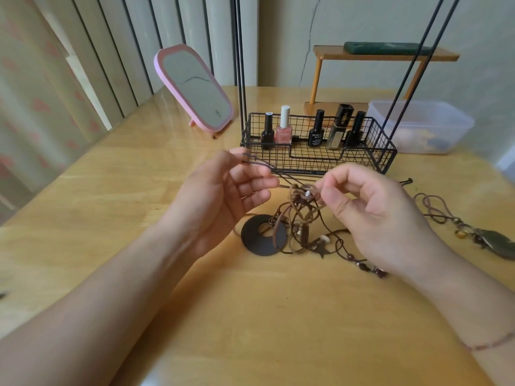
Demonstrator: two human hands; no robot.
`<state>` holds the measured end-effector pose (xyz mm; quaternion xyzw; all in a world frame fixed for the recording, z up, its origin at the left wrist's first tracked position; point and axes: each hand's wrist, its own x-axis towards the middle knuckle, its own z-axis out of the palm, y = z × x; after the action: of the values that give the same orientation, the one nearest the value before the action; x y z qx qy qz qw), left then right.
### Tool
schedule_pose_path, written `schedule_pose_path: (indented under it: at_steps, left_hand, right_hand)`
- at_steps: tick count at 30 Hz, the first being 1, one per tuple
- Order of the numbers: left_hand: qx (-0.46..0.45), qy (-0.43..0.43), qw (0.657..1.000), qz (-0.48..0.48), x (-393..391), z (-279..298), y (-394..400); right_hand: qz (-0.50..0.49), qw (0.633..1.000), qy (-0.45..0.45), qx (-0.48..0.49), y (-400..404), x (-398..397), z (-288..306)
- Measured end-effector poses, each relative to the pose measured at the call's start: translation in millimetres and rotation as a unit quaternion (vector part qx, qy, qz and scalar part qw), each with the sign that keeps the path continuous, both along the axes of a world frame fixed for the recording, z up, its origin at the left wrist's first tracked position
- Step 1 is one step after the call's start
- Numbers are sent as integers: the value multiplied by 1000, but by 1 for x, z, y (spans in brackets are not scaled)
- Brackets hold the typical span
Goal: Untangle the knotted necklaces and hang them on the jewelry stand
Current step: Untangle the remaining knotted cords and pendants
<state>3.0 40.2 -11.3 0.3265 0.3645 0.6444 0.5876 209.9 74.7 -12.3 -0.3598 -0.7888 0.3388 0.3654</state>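
A tangle of brown cord necklaces lies on the wooden table, with a dark round ring pendant at its lower left and small beads trailing right. My right hand pinches the knot near a small silver bead, lifted a little off the table. My left hand pinches a dark cord end that runs down to the knot. The black wire jewelry stand is just behind, its thin uprights rising out of view.
Several nail polish bottles stand in the stand's basket. Another brown necklace with a green pendant lies at the right. A pink mirror stands back left, a plastic tub and a small wooden shelf back right.
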Motion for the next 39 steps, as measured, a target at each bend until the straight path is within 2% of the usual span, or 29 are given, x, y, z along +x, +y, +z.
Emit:
schedule_pose_path:
  at_steps: [8,13,19,24,26,28,30,32,33,35,36,37,39]
  left_hand:
    - [-39,-148,988,-14,-2,2,2]
    - [-40,-161,986,-20,-2,0,3]
    - [-43,-167,985,-6,1,0,3]
    - [-79,-177,978,74,-4,-3,6]
    - [-97,-167,975,105,-5,-5,8]
    - [-115,-124,979,115,-5,-7,8]
    - [-120,-44,986,109,-4,-9,8]
    - [-101,74,984,127,-1,-12,7]
    - [-68,164,972,154,1,-13,6]
    - [65,364,909,193,3,-14,0]
    - [142,437,872,169,6,-13,-5]
    - [201,490,839,125,8,-13,-10]
    - [259,553,790,47,12,-15,-16]
  right_hand:
    - [43,998,-6,-43,-1,-2,-1]
    - [58,980,70,-178,-2,-3,0]
    - [35,998,-59,14,-3,1,2]
    - [58,982,-182,-9,0,9,7]
    - [66,980,-189,0,2,11,9]
    - [79,983,-164,-5,4,12,10]
    - [105,989,-94,-53,4,13,12]
    - [128,984,-22,-119,2,13,15]
    - [134,980,2,-145,1,13,17]
    - [129,976,23,-174,0,12,20]
    - [123,975,31,-183,-1,12,21]
    - [117,974,39,-189,-1,12,21]
    - [103,976,40,-190,-1,11,21]
